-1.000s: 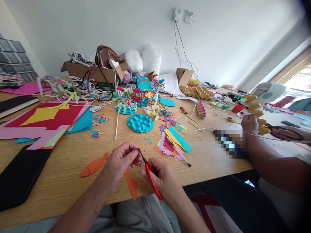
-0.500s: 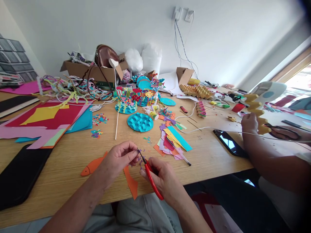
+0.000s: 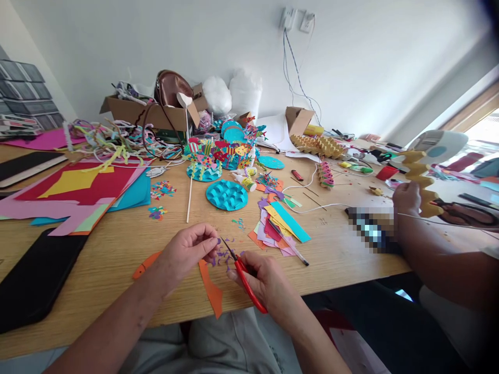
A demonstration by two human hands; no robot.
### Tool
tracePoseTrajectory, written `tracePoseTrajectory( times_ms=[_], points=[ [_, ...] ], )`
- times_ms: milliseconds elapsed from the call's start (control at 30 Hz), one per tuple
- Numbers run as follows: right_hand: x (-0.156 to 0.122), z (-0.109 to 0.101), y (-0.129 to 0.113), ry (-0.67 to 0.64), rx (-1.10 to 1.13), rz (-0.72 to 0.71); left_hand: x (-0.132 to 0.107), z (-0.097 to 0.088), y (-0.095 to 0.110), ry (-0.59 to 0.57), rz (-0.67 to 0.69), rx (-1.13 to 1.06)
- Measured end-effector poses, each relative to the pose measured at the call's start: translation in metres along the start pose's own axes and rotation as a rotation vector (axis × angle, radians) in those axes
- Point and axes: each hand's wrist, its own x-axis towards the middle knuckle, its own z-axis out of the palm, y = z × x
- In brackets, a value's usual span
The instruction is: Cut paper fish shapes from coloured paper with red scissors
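Note:
Red-handled scissors (image 3: 249,285) are gripped in my right hand (image 3: 268,280), their blades pointing up and left. My left hand (image 3: 195,246) pinches a tiny piece of purple paper (image 3: 219,241) just left of the blade tips. Small purple paper scraps (image 3: 224,256) lie on the table beneath and between my hands. Partly under my left wrist is an orange paper fish (image 3: 144,266) with a drawn eye and line. An orange paper strip (image 3: 211,291) lies between my forearms, near the table's front edge.
A blue wavy paper disc (image 3: 226,195), glue bottles (image 3: 245,182) and fish decorations stand ahead. Paper strips with a pen (image 3: 289,242) lie right of centre. Coloured sheets (image 3: 78,189) and a black phone-like object (image 3: 35,280) are left. At right, another person's hand (image 3: 406,198) holds yellow zigzag paper.
The scissor blades have come slightly away from my left fingers, leaving a small gap. More purple scraps show on the table. The view has shifted slightly.

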Motion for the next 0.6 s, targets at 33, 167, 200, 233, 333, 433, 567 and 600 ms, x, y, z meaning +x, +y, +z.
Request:
tracePoseTrajectory(
  times_ms=[33,167,200,233,333,433,567,600],
  points=[
    [0.001,-0.004,-0.001,-0.003,-0.070,0.005,0.002,-0.005,0.001,-0.009,0.009,0.062],
    [0.003,-0.020,-0.006,0.013,-0.409,0.087,0.012,-0.040,0.012,0.014,0.068,0.454],
    [0.003,-0.024,-0.006,0.004,-0.485,0.120,0.016,-0.052,0.015,0.042,0.076,0.587],
    [0.003,-0.027,-0.005,-0.005,-0.550,0.150,0.020,-0.064,0.018,0.052,0.066,0.702],
    [0.000,-0.035,0.005,-0.031,-0.681,0.231,0.034,-0.099,0.024,0.034,0.042,0.918],
    [-0.006,-0.041,0.021,-0.085,-0.727,0.301,0.046,-0.124,0.024,0.033,0.009,0.989],
    [-0.013,-0.046,0.039,-0.146,-0.717,0.311,0.057,-0.141,0.019,0.028,-0.039,1.107],
    [-0.014,-0.046,0.043,-0.150,-0.709,0.324,0.060,-0.143,0.017,0.025,-0.051,1.138]
  ],
)
